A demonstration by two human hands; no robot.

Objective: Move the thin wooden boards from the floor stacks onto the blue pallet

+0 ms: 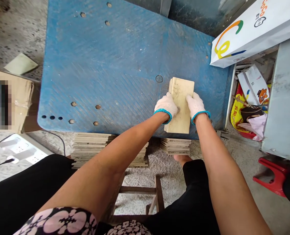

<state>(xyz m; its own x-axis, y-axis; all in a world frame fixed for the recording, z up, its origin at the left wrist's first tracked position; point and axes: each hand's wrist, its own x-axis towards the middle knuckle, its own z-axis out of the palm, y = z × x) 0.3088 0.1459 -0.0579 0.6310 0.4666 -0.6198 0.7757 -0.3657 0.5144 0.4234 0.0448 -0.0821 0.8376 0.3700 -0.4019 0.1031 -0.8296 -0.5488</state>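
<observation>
A small workshop: a scuffed blue metal worktop studded with bolt heads, stacks of thin wooden boards on the gritty concrete floor at six o'clock, and a cardboard box at nine.

Blue desk with fine diagonal ribbing; pale tan boards; white-gloved, turquoise-cuffed left hand and right hand; red stool at four o'clock; white bag, orange-yellow-green swirl, at one o'clock

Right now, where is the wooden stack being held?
Head view, right of centre: the wooden stack lies on the blue table near its front edge, between left hand and right hand.
</observation>
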